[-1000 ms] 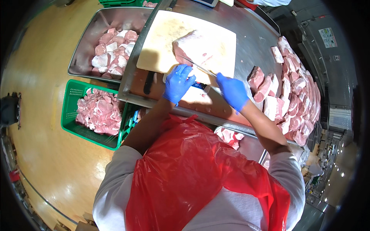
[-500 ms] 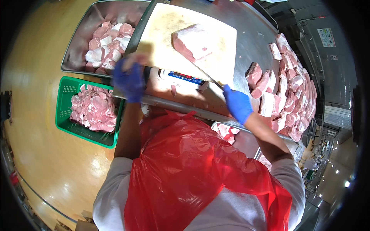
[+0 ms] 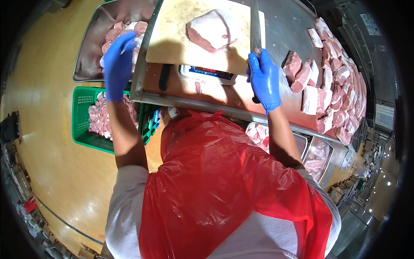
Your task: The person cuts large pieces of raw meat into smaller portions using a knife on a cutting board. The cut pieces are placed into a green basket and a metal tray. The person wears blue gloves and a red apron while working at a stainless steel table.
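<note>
My right hand [image 3: 264,80], in a blue glove, grips the handle of a long knife [image 3: 255,26]. Its blade points away from me, over the right edge of the white cutting board [image 3: 168,41]. On the board lies a large piece of raw meat [image 3: 211,32] with a white fat layer on top, left of the blade and apart from it. My left hand [image 3: 118,64], gloved in blue too, is over the near right part of a steel tub [image 3: 88,60] of meat chunks [image 3: 140,28]. Its fingers are stretched out, and I see nothing in them.
A scale [image 3: 207,73] with a lit display sits under the board's near edge, beside a dark handle [image 3: 164,77]. Below the tub stands a green basket [image 3: 79,116] of meat pieces. Cut meat slabs [image 3: 338,86] cover the steel table's right side. Meat-filled trays [image 3: 318,157] are below.
My left hand has moved left and away from me over the tub; the pinkish piece at its fingers no longer shows. The knife has swung from lying across the board to pointing away.
</note>
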{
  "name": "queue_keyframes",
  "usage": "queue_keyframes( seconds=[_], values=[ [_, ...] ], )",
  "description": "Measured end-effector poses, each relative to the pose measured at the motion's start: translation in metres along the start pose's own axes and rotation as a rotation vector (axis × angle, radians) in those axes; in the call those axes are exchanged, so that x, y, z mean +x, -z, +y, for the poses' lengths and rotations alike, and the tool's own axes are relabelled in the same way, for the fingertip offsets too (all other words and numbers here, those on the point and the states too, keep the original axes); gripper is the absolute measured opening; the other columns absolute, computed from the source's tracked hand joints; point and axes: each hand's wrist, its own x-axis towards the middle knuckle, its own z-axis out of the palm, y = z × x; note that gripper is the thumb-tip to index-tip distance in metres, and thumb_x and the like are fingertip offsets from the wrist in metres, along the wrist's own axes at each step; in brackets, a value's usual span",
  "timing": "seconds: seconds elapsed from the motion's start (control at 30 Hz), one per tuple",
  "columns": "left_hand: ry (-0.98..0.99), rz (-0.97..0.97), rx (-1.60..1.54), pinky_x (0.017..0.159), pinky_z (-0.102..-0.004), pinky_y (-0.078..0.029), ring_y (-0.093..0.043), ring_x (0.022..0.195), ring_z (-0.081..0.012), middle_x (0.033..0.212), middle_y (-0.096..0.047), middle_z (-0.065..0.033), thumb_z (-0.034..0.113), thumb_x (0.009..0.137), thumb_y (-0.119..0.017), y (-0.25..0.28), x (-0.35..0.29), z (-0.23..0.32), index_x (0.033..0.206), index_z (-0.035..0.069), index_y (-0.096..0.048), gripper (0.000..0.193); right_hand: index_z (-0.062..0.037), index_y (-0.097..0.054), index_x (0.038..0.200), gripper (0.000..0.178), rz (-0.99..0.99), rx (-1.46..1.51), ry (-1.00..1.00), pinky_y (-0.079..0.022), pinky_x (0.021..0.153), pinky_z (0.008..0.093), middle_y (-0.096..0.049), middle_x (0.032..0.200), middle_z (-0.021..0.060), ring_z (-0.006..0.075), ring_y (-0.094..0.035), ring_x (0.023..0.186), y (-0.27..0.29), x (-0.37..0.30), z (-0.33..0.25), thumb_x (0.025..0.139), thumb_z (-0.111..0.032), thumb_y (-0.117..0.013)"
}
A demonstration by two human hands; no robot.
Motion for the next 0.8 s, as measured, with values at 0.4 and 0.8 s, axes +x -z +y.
queue_keyframes(
  seconds=[0.4, 0.8],
  values=[
    [-0.195, 0.03, -0.024, 0.091, -0.0444, -0.05, -0.062, 0.101, -0.0382, 0.108, -0.065, -0.0204, 0.007, 0.086, -0.07, -0.129, 0.052, 0.085, 0.101, 0.002, -0.069, 0.016, -0.0021, -0.054, 0.103, 0.017, -0.102, -0.155, 0.043, -0.049, 0.055, 0.0524, -0.064, 0.072, 0.0261, 0.046, -0.065, 0.068, -0.005, -0.05, 0.031, 0.102, -0.018, -0.057],
    [-0.083, 0.045, 0.089, 0.095, -0.0441, -0.05, -0.063, 0.106, -0.0373, 0.108, -0.067, -0.0193, 0.002, 0.086, -0.06, -0.114, 0.016, 0.095, 0.104, 0.0, -0.069, 0.02, -0.0001, -0.048, 0.106, 0.02, -0.174, -0.294, 0.185, -0.049, 0.063, 0.0576, -0.064, 0.074, 0.0294, 0.0493, -0.064, 0.07, -0.066, 0.017, -0.013, 0.102, -0.02, -0.051]
  ],
)
